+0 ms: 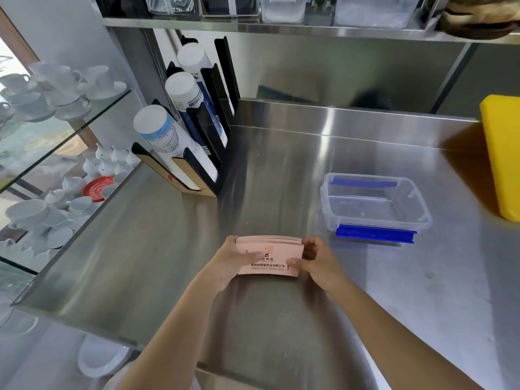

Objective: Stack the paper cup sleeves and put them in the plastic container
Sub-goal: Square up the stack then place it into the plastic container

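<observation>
Both hands pinch the sleeve stack
Left hand, right hand fingers closed on its ends; long axis sideways between them; container beyond right fingers.

One head-worn wide-angle camera looked forward and steeply down on a steel counter from close above. Both forearms entered from the bottom edge. A glass shelf bent along the left side, and an overhead shelf crossed the top. No second view existed.
</observation>
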